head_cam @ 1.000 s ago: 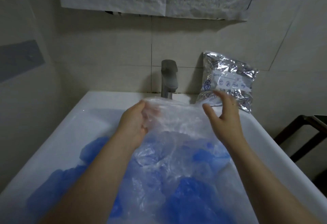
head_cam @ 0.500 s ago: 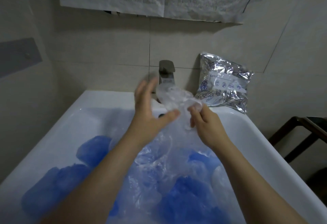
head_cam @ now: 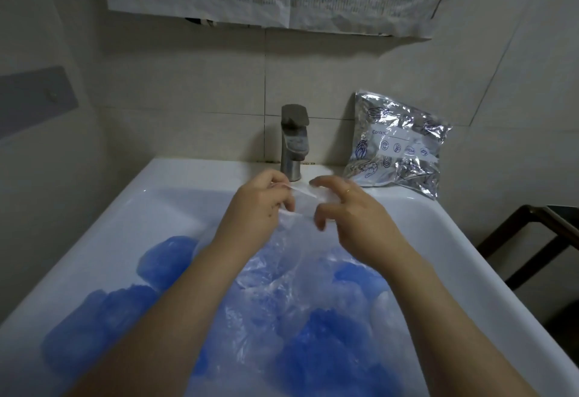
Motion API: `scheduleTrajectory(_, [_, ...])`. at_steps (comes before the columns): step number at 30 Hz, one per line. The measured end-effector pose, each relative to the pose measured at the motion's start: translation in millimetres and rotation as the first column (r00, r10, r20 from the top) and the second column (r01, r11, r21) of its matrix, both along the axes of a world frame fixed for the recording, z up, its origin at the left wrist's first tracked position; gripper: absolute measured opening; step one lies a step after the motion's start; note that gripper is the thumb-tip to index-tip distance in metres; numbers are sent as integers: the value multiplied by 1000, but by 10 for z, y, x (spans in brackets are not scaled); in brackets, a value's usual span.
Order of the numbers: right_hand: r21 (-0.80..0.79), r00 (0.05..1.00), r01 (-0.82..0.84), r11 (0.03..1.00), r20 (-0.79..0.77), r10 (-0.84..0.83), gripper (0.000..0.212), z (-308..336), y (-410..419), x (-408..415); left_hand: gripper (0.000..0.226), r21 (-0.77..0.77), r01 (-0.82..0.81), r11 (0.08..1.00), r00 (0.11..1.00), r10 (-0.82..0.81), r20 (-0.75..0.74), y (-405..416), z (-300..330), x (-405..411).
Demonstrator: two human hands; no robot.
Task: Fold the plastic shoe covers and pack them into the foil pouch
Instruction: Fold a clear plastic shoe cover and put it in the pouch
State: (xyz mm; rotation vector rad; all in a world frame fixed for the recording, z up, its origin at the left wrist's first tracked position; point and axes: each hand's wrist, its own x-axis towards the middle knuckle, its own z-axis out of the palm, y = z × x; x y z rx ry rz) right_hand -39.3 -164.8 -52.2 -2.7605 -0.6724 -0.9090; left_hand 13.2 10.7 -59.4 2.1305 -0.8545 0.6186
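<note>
Counting out from the one faucet [head_cam: 294, 143]: just to its right leans one foil pouch [head_cam: 398, 146], and in front of it are my two hands, left hand [head_cam: 260, 208] and right hand [head_cam: 354, 218]. Between them hangs one clear shoe cover [head_cam: 297, 233]. Below the faucet, one white sink [head_cam: 470, 240] holds a heap of blue shoe covers [head_cam: 326, 343]; at least four blue lumps show, exact count unclear.
</note>
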Motion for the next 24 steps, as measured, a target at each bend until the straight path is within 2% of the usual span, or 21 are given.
scheduleTrajectory(2, [-57,983,165,985,-76,-169,48,-3,87,10,29,54,-75,996,996,78,-44,-4,38,-8])
scheduleTrajectory(4, [-26,916,335,942,-224,-332,55,11,61,-14,27,95,-100,990,992,107,-68,34,47,3])
scheduleTrajectory(5, [11,904,360,933,-251,-345,54,17,29,-23,28,110,-87,990,995,92,-43,55,54,-3])
scheduleTrajectory(8, [159,943,268,950,-247,-224,44,26,-35,-63,49,244,-114,963,993,101,62,104,65,3])
scheduleTrajectory(10, [184,954,187,965,-270,-134,50,14,-20,-73,39,276,-189,942,977,152,150,123,42,44])
scheduleTrajectory(13, [109,945,202,973,-283,-165,64,-13,26,-58,25,209,-292,933,946,250,205,190,58,96])
scheduleTrajectory(14, [136,944,200,970,-292,-153,64,-55,24,-34,21,197,-327,924,934,283,219,222,62,102])
scheduleTrajectory(15, [238,938,163,958,-337,-76,63,-87,19,-26,17,189,-352,917,924,307,230,249,66,102])
scheduleTrajectory(16, [412,922,113,904,-383,59,60,-95,26,-34,14,177,-362,915,918,316,242,275,69,112])
scheduleTrajectory(17, [572,896,94,815,-406,182,55,-83,40,-49,14,169,-354,920,919,310,243,292,74,113])
scheduleTrajectory(18, [646,876,106,756,-420,236,50,-92,41,-45,17,154,-349,924,918,304,255,306,80,119])
scheduleTrajectory(19, [625,863,134,769,-455,219,44,-102,34,-39,22,142,-344,928,917,299,265,313,88,120])
scheduleTrajectory(20, [485,863,165,859,-492,112,37,-105,30,-26,25,124,-336,934,914,292,282,313,91,119])
scheduleTrajectory(21, [275,877,201,940,-478,-48,29,-99,28,-18,25,93,-326,941,913,288,289,308,99,115])
scheduleTrajectory(22, [113,909,222,968,-384,-164,23,-86,22,-24,22,44,-306,951,918,283,277,297,112,104])
scheduleTrajectory(23, [80,942,199,977,-292,-168,22,-64,11,-29,16,-26,-283,959,930,281,239,279,141,74])
scheduleTrajectory(24, [148,971,130,980,-217,-96,23,-37,2,-37,10,-111,-252,961,944,269,191,262,169,46])
